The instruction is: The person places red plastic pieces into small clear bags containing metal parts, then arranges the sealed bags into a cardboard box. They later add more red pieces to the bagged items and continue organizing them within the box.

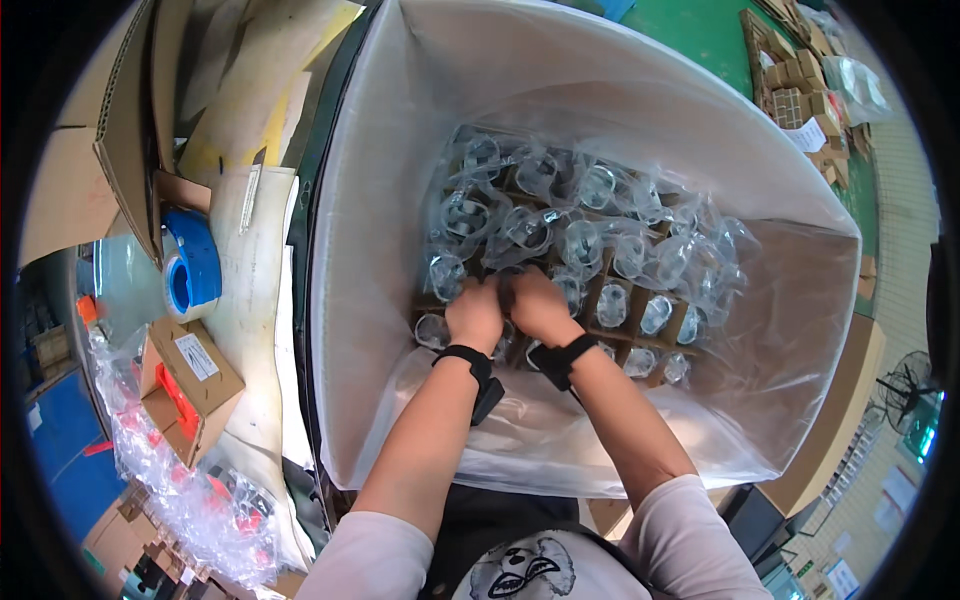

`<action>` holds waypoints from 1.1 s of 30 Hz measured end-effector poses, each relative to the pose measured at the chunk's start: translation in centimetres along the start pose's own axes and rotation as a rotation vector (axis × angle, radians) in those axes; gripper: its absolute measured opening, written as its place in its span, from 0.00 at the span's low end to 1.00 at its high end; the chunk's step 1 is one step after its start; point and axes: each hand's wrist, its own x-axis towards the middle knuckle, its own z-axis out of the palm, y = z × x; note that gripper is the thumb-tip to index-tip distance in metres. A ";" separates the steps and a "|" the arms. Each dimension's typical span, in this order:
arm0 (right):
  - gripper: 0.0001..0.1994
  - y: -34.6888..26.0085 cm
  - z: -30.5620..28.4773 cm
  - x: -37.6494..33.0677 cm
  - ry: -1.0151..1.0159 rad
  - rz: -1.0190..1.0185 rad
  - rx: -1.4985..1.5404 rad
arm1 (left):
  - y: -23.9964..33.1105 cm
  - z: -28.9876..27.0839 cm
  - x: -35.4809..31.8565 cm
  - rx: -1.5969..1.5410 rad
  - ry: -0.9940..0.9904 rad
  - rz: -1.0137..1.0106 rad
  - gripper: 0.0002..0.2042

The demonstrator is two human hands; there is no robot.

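Both hands reach down into a large box lined with a translucent white plastic bag (400, 180). Inside, a brown cardboard divider grid (592, 292) holds rows of round, shiny parts (612, 303) in its cells. Many parts further back are wrapped in clear plastic bags (535, 232), whose loose ends stick up. My left hand (474, 315) is closed, its fingertips low among the cells at the near left. Close beside it, my right hand (541, 305) is closed too, fingers pointing down near a dark, roundish thing between the hands. What the fingers grip is hidden. Each wrist wears a black band.
On a worktop to the left are a blue tape roll (192, 265), a small open carton (195, 385) with something red inside, and a heap of clear plastic bags (190, 490). Cardboard flaps (75, 180) rise at the far left. Stacked small cartons (800, 100) stand at the back right; a fan (905, 385) is at right.
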 end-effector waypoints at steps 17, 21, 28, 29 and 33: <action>0.12 2.1 -2.4 -1.7 0.216 0.135 0.580 | -0.3 -1.0 -1.6 -0.625 0.117 -0.130 0.08; 0.10 -0.8 0.2 0.5 0.160 0.050 -0.070 | -0.6 0.1 -1.9 -0.702 0.201 -0.263 0.09; 0.05 0.9 -2.4 -3.7 0.176 0.043 0.191 | -0.1 -1.9 -1.6 -0.638 0.097 -0.317 0.11; 0.05 1.5 -3.0 -4.6 0.121 0.057 0.179 | 0.5 -2.3 -1.7 -0.541 0.115 -0.241 0.11; 0.06 1.3 -4.6 -4.6 0.153 0.059 0.180 | -1.2 -1.8 -1.5 -0.554 0.078 -0.219 0.12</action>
